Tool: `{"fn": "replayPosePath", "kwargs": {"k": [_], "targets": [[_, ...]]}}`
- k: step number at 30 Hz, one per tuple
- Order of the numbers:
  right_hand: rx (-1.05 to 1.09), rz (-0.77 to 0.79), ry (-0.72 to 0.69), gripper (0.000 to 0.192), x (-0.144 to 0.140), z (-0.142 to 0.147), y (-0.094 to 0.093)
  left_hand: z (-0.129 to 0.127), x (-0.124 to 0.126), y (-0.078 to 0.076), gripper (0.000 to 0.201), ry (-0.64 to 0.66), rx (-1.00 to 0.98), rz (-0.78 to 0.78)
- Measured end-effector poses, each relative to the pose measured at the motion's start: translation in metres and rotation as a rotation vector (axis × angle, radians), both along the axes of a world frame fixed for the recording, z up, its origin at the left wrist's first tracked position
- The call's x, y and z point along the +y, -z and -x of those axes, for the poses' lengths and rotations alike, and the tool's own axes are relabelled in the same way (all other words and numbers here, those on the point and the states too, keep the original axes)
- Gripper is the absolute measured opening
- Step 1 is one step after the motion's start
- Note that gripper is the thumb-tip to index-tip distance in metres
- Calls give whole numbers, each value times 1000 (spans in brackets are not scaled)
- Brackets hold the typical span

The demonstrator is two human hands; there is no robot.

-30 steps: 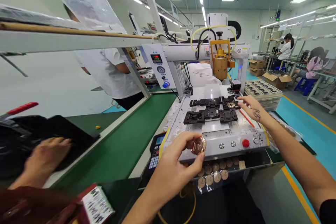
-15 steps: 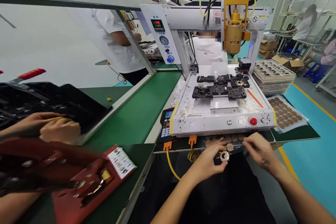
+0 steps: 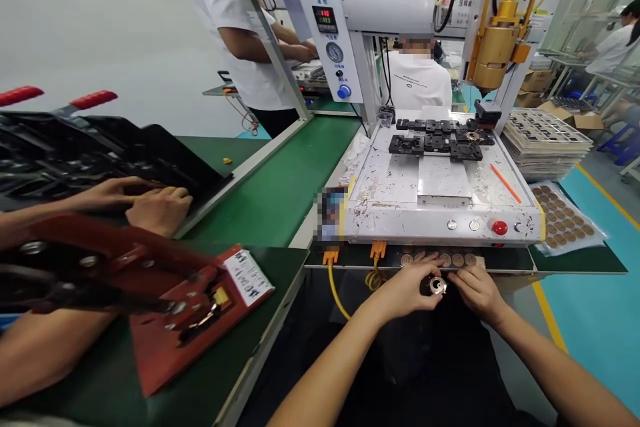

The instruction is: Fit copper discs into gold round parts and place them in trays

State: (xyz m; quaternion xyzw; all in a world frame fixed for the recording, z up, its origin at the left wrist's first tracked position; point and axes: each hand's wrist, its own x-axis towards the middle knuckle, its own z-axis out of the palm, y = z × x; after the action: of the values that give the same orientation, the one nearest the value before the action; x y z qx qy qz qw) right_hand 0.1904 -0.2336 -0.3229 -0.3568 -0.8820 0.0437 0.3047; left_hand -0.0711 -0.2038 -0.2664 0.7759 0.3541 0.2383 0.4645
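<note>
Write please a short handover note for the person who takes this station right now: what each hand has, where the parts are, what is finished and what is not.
Left hand: pinches a small round metal part in front of the machine base, below the table edge.
Right hand: fingertips on the same part from the other side.
Parts: a row of copper discs lies under the machine's front edge; more discs in a clear tray to the right.
Done: one black fixture on the bed appears to hold a round part.
Left: the other fixtures look empty; the part in hand is not yet placed.
</note>
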Motion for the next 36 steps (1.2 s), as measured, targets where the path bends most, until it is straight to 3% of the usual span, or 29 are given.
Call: {"fn": "replayPosePath", "kwargs": {"k": [5, 8, 11, 18, 23, 27, 33, 36], "targets": [[32, -6, 54, 28, -14, -4, -7, 0, 1, -3, 30, 7, 1, 21], [40, 10, 159, 29, -8, 1, -22, 0, 1, -6, 29, 12, 3, 31], [-9, 32, 168, 28, 3, 8, -27, 1, 1, -9, 28, 12, 16, 44], [-12, -10, 19, 36, 8, 2, 7, 2, 5, -8, 28, 23, 15, 60], [33, 70, -91, 32, -26, -1, 9, 2, 7, -5, 25, 5, 14, 45], [143, 177, -44, 28, -49, 0, -11, -9, 0, 0, 28, -62, 8, -9], [415, 435, 339, 16, -42, -9, -64, -27, -7, 3, 30, -161, -20, -70], [531, 581, 418, 25, -41, -8, -85, -28, -15, -6, 31, -209, -75, -69]]}}
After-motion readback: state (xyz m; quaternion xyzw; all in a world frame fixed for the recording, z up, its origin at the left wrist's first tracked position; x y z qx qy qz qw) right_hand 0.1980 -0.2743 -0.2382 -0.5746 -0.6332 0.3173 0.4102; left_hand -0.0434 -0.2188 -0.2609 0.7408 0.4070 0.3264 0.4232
